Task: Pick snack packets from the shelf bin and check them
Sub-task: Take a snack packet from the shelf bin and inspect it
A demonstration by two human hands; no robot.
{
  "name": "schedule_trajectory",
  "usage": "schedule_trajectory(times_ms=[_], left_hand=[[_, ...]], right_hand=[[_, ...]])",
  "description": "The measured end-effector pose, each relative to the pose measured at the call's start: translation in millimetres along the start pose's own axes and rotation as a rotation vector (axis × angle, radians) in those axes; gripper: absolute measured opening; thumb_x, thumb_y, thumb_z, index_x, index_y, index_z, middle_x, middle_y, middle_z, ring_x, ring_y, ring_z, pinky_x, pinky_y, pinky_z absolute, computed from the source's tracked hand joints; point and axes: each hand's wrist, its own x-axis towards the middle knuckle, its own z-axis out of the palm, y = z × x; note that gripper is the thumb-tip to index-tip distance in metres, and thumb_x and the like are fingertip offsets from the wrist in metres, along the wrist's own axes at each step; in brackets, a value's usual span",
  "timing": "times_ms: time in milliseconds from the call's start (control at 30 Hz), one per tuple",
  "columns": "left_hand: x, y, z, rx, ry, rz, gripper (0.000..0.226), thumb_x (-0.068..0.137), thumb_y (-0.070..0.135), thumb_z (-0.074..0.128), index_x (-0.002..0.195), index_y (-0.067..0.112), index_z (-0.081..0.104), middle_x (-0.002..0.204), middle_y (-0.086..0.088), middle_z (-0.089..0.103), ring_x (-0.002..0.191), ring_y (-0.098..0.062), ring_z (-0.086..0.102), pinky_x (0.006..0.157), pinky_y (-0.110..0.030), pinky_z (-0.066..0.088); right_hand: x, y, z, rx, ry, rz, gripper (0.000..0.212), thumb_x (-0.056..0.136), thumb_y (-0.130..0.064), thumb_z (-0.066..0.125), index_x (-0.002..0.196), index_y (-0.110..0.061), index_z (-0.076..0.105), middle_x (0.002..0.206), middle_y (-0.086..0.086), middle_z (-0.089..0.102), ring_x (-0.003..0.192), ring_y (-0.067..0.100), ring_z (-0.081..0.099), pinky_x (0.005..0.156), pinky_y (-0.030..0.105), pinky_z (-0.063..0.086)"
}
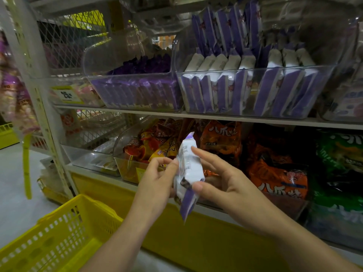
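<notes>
Packet is out of the bin, held roughly upright in front of the lower shelf, near its front edge, white printed side toward the camera. Both hands are on it. Left hand grips the left edge w/ curled fingers & thumb. Right hand pinches the lower part, thumb on the front, index finger straight along the right edge. Neither hand is free.

Step in hand, I'd say: checking, i.e. reading the small print. To do it well:
- Hold lightly at the edges so fingers don't cover the text.
- Right thumb sits near the lower print; slide it down if the date is there.
- Flatten the film gently, no squeezing, since the contents prob. crush easily.
- Tilt it to kill glare, then flip it to check the seals & the other face.

The print is too blurred here to read. After that it likely goes into the basket at lower left, or back to the bin on the upper shelf, which holds more like it.
</notes>
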Motion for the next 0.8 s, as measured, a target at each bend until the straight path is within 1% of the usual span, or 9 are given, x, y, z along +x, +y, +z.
schedule_trajectory(times_ms=[100, 167, 267, 333, 433, 533, 600, 700, 800], left_hand=[[-4, 0, 1, 0.041, -0.069, 0.049, 0.039, 0.087, 0.055, 0.043, 0.098, 0.025, 0.063, 0.079, 0.001, 0.073, 0.069, -0.014, 0.070, 0.053, -0.024, 0.052], [-8, -1, 3, 0.093, -0.150, 0.098, 0.046, 0.085, 0.063, 0.040, 0.112, 0.034, 0.064, 0.099, 0.006, 0.073, 0.086, -0.010, 0.071, 0.066, -0.022, 0.056], [-13, 0, 7, 0.161, -0.221, 0.137, 0.071, 0.075, 0.080, 0.050, 0.136, 0.044, 0.048, 0.123, 0.020, 0.049, 0.108, 0.003, 0.060, 0.084, -0.019, 0.053], [-14, 0, 9, 0.227, -0.241, 0.170, 0.080, 0.062, 0.079, 0.064, 0.135, 0.054, 0.043, 0.125, 0.028, 0.037, 0.116, 0.006, 0.053, 0.090, -0.018, 0.051], [-14, 3, 12, 0.306, -0.285, 0.243, 0.070, 0.060, 0.073, 0.068, 0.122, 0.074, 0.038, 0.131, 0.041, 0.031, 0.121, 0.016, 0.041, 0.089, -0.009, 0.046], [-13, 1, 12, 0.262, -0.279, 0.296, 0.063, 0.071, 0.064, 0.065, 0.129, 0.064, 0.041, 0.130, 0.035, 0.047, 0.121, 0.000, 0.053, 0.096, -0.029, 0.051], [-12, 1, 12, 0.269, -0.248, 0.319, 0.057, 0.076, 0.064, 0.061, 0.131, 0.058, 0.045, 0.130, 0.030, 0.053, 0.118, -0.004, 0.058, 0.095, -0.036, 0.053], [-13, 3, 9, 0.297, -0.213, 0.327, 0.056, 0.078, 0.065, 0.059, 0.132, 0.055, 0.047, 0.129, 0.029, 0.056, 0.116, -0.002, 0.058, 0.093, -0.035, 0.054], [-14, 7, 8, 0.320, -0.192, 0.346, 0.048, 0.082, 0.061, 0.059, 0.128, 0.058, 0.049, 0.127, 0.032, 0.056, 0.116, 0.005, 0.056, 0.093, -0.026, 0.053]], right_hand=[[2, -3, 0, 0.074, 0.086, 0.008, 0.033, 0.084, -0.038, 0.059, 0.117, -0.037, 0.062, 0.103, -0.006, 0.075, 0.094, 0.014, 0.072, 0.076, 0.024, 0.057], [5, -4, -3, 0.072, 0.214, -0.003, 0.026, 0.081, -0.040, 0.057, 0.103, -0.033, 0.069, 0.099, -0.005, 0.075, 0.088, 0.016, 0.073, 0.071, 0.027, 0.059], [7, -1, -10, 0.087, 0.371, -0.001, 0.028, 0.080, -0.043, 0.056, 0.084, -0.024, 0.075, 0.087, 0.004, 0.076, 0.082, 0.023, 0.074, 0.069, 0.034, 0.059], [8, 0, -12, 0.114, 0.406, 0.018, 0.027, 0.078, -0.043, 0.058, 0.080, -0.023, 0.076, 0.086, 0.007, 0.077, 0.082, 0.025, 0.074, 0.066, 0.033, 0.060], [8, 0, -13, 0.183, 0.411, 0.056, 0.024, 0.075, -0.042, 0.061, 0.085, -0.027, 0.077, 0.088, 0.006, 0.077, 0.083, 0.022, 0.074, 0.062, 0.027, 0.058], [8, 1, -16, 0.208, 0.443, 0.071, 0.029, 0.073, -0.039, 0.063, 0.093, -0.022, 0.076, 0.091, 0.007, 0.076, 0.085, 0.022, 0.074, 0.070, 0.030, 0.060], [8, 0, -16, 0.238, 0.441, 0.083, 0.029, 0.077, -0.033, 0.062, 0.099, -0.018, 0.072, 0.089, 0.010, 0.076, 0.081, 0.022, 0.074, 0.067, 0.027, 0.060], [8, -2, -14, 0.258, 0.434, 0.095, 0.021, 0.086, -0.024, 0.059, 0.102, -0.016, 0.070, 0.090, 0.010, 0.076, 0.076, 0.021, 0.073, 0.067, 0.027, 0.060], [10, -5, -13, 0.274, 0.417, 0.101, 0.018, 0.091, -0.018, 0.056, 0.103, -0.015, 0.069, 0.092, 0.009, 0.076, 0.075, 0.019, 0.072, 0.068, 0.028, 0.060]])
